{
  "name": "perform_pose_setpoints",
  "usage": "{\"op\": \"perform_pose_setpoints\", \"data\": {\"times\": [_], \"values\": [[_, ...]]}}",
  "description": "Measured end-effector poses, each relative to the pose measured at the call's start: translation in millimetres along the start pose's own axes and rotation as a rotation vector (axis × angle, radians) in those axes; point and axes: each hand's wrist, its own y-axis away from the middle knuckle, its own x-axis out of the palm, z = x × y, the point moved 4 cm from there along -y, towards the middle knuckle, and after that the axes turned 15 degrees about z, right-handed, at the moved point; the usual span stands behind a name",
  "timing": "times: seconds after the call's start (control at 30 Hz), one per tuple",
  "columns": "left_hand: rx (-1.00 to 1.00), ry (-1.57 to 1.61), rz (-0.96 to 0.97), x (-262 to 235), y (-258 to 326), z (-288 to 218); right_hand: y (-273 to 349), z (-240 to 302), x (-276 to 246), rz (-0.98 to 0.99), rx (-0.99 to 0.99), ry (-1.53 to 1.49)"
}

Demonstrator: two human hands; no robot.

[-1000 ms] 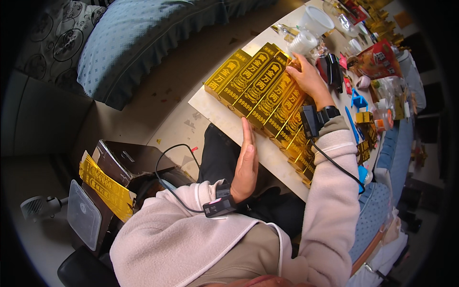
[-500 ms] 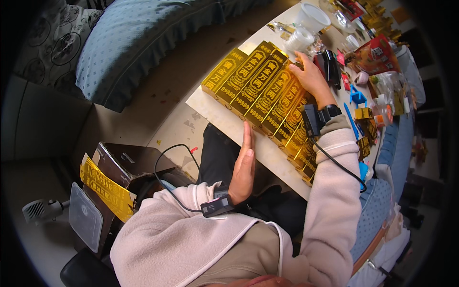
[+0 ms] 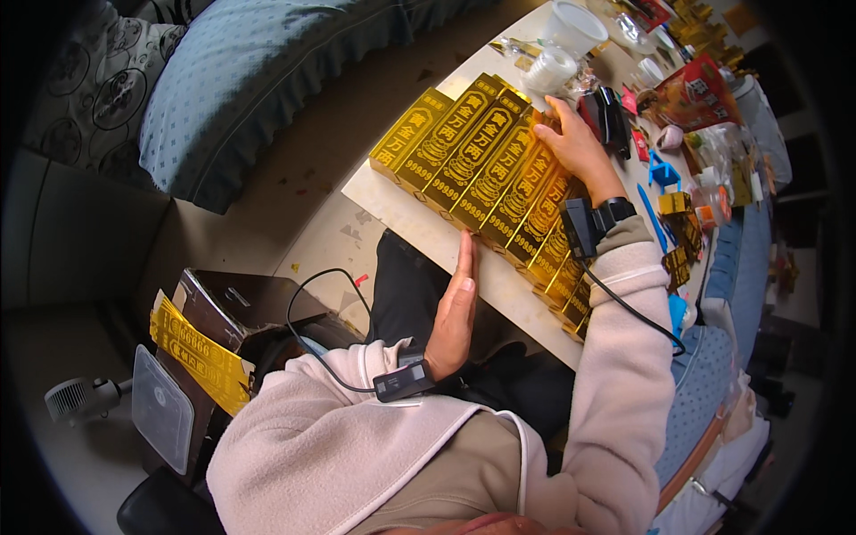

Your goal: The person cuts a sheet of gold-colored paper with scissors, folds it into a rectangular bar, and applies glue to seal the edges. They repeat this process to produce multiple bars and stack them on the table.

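A row of long gold paper boxes (image 3: 473,134), printed with dark patterns, lies side by side along the near-left edge of the table. My left hand (image 3: 453,316) is held flat and upright on its edge, fingers straight and together. Its fingertips meet the near ends of the boxes, or come very close to them. At the far ends rests my right hand (image 3: 580,147), fingers stretched out and thumb apart, against the boxes toward the right of the row. Part of the row's right side is hidden behind my right hand and wrist.
Behind the boxes are a white plastic tub (image 3: 575,28), clear cups (image 3: 550,69), a black case (image 3: 606,120) and a red bag (image 3: 695,94). Blue pieces (image 3: 662,171) lie to the right. A carton (image 3: 250,299) with flat gold sheets (image 3: 201,352) stands at lower left.
The view has shifted slightly. Both hands stay at the row of boxes in nearly the same pose, with no clear movement of the boxes on the table.
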Motion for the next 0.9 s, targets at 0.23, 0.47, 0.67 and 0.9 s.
{"op": "perform_pose_setpoints", "data": {"times": [0.23,0.47,0.67,0.9], "values": [[-0.002,-0.034,0.022,-6.2,1.3,6.7,3.1,6.5,0.6,0.012,-0.022,-0.004],[0.001,-0.04,0.026,-7.6,4.1,11.1,6.1,12.1,1.6,0.033,0.007,-0.029],[0.03,-0.032,-0.012,-7.5,5.4,8.4,9.6,4.4,-5.9,-0.053,-0.02,0.017],[-0.05,-0.064,-0.002,-7.5,8.9,9.6,30.7,-16.5,-19.8,-0.061,0.053,0.02]]}}
